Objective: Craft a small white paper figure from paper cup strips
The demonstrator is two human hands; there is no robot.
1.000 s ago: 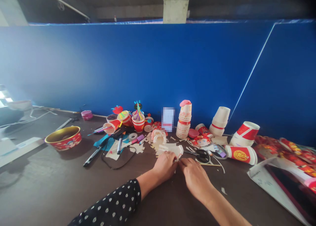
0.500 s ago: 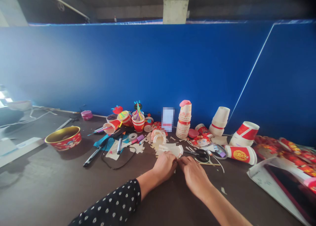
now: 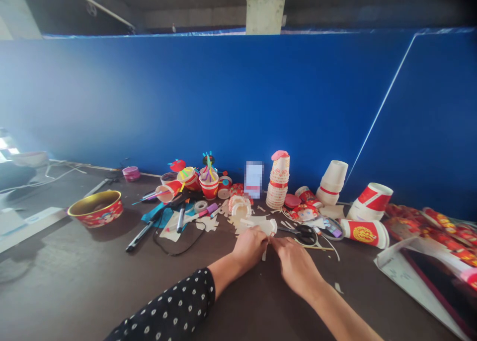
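My left hand (image 3: 250,246) and my right hand (image 3: 295,267) meet at the near edge of a piece of cut white paper cup (image 3: 259,226), and both pinch it. A thin white paper strip (image 3: 264,254) hangs down between my hands. Just beyond them lie loose paper scraps (image 3: 238,221) and a cut cup with a frilled rim (image 3: 240,208). Black-handled scissors (image 3: 301,233) rest to the right of the paper, beyond my right hand. My left forearm wears a dark dotted sleeve (image 3: 169,306).
A stack of paper cups (image 3: 278,184) stands behind the work on the dark table (image 3: 74,276). Pens (image 3: 139,237), tape (image 3: 200,206) and straw-filled red cups (image 3: 208,184) crowd the left-centre. A red bowl (image 3: 96,208) sits left; a fallen red cup (image 3: 364,233) lies right. A blue wall (image 3: 186,102) closes the back.
My right hand has shifted slightly right, away from my left, and the paper strip between them shows more clearly. The items on the table have not visibly moved.
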